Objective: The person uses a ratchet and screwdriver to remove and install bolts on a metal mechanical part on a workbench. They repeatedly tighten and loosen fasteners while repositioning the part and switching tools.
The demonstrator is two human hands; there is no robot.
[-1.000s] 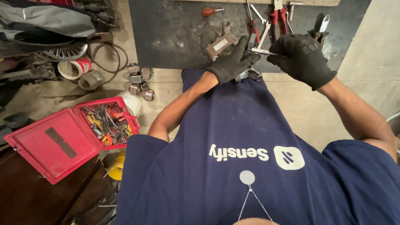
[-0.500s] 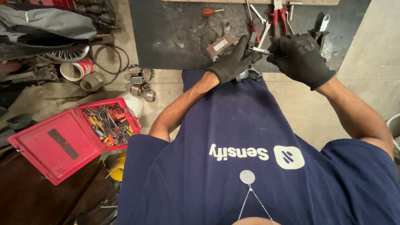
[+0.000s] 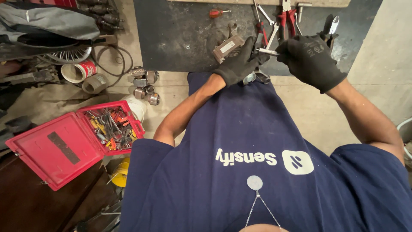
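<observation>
Since a moment ago both gloved hands hold position above the bench edge (image 3: 171,68): right hand (image 3: 311,60) fingers clamped on a thin metal rod (image 3: 268,52), left hand (image 3: 240,64) curled around a metal part (image 3: 256,77), work continuing.

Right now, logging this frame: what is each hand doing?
Left hand: closed on a brownish metal block.
Right hand: closed on a thin metal tool.

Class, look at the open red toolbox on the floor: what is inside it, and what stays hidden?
The open red toolbox holds a jumbled heap of small tools with red, yellow and metal parts in its tray. Whatever lies beneath that heap is covered, and the single pieces are too small to identify.
</observation>
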